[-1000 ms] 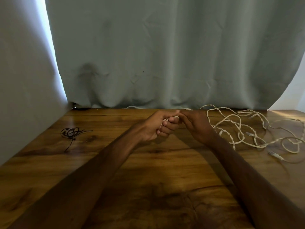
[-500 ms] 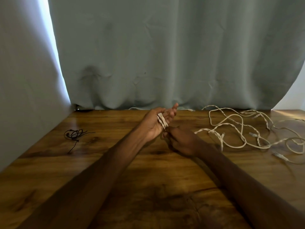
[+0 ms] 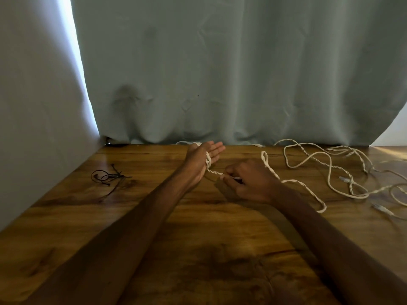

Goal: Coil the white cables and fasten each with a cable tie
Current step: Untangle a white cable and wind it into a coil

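A long white twisted cable (image 3: 330, 172) lies in loose tangles over the right half of the wooden table (image 3: 198, 238). My left hand (image 3: 203, 156) is held up flat, fingers straight and together, with a few turns of the cable wrapped around its palm. A short taut stretch of cable runs from that palm down to my right hand (image 3: 248, 181), which pinches the cable between thumb and fingers just above the table. Behind my right hand the cable loops up and trails off to the right. A small bundle of black cable ties (image 3: 108, 176) lies at the left.
A grey-green curtain (image 3: 220, 73) hangs right behind the table's far edge. A pale wall (image 3: 33, 128) borders the table on the left. More cable with small plugs (image 3: 383, 209) lies near the right edge.
My hands were clasped together on the cable. Now my left hand has opened flat with cable wound around it, and my right hand has pulled down and right, drawing the cable taut.
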Available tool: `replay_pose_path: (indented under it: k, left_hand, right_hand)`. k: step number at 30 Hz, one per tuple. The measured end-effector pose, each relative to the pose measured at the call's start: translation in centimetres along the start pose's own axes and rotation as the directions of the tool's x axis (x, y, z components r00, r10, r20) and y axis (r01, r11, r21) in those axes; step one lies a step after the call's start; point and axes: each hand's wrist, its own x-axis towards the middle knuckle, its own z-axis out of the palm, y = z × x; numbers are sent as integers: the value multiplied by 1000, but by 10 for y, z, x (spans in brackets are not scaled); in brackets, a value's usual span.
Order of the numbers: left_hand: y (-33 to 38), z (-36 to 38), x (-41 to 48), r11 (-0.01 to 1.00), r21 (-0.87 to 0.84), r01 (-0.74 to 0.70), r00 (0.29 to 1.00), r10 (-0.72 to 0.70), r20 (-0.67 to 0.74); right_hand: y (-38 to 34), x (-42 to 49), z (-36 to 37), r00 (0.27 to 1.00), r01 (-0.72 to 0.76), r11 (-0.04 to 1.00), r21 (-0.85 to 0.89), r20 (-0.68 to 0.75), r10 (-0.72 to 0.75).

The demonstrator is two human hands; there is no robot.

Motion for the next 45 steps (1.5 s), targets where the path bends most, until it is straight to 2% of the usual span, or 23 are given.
replay_pose_path:
  k: [2,5,7,11,13,15,18,20,23,27,30,33,35,38,40,42,43,45]
  left_hand:
    - [-3,1,0,991,129,-47,999,49,-14]
    - [-12,-3,5,937,322,-136,987,156,-37]
    - [-13,-8,9,910,380,-168,979,198,-42]
    - [-16,-11,1,890,428,-159,987,151,51]
    - [-19,-10,-5,833,524,-177,984,134,118]
    - [-20,-7,-13,817,550,-172,976,64,210]
    - [-14,6,-19,871,487,-65,959,-81,272]
    - [-11,17,-23,882,467,63,932,-219,289]
    - [-10,27,-27,844,463,272,837,-445,319]
    - [-2,24,-29,841,457,291,747,-498,440]
    - [5,23,-30,861,425,278,687,-488,539]
    - [10,26,-30,913,283,295,667,-409,622]
    - [9,27,-29,913,106,395,660,-362,658]
    - [9,26,-24,871,-176,458,729,-255,635]
    - [14,24,-19,819,-372,436,819,-189,542]
    - [20,20,-16,804,-475,357,898,-156,412]
    - [20,18,-15,813,-489,316,925,-150,348]
    - [18,18,-15,832,-490,261,954,-147,260]
  right_hand:
    - [-1,-1,-5,1000,-2,1000,3,-29,2]
    - [-4,-5,-14,988,-7,1000,-18,-155,4]
    - [-3,-8,-19,977,4,1000,23,-214,1]
    - [0,-6,-17,970,11,995,101,-243,13]
    - [4,-5,-16,960,24,994,106,-280,6]
    - [8,-4,-19,940,39,992,120,-341,4]
    - [15,-6,-23,904,31,988,153,-427,38]
    - [19,-7,-22,883,30,987,157,-466,47]
    - [26,-6,-20,878,3,989,149,-474,68]
    - [43,-9,-23,892,-74,965,253,-416,178]
    - [48,-11,-18,933,-75,918,390,-297,203]
    - [40,-11,-12,952,-104,846,524,-193,236]
    - [29,-12,-9,944,-167,737,654,-109,311]
    - [22,-16,-2,923,-305,515,801,115,367]
    - [24,-15,3,895,-417,418,807,284,344]
    - [24,-12,4,848,-506,297,810,403,345]
    - [22,-11,5,842,-516,259,816,428,329]
    - [13,-9,7,865,-495,312,811,424,268]
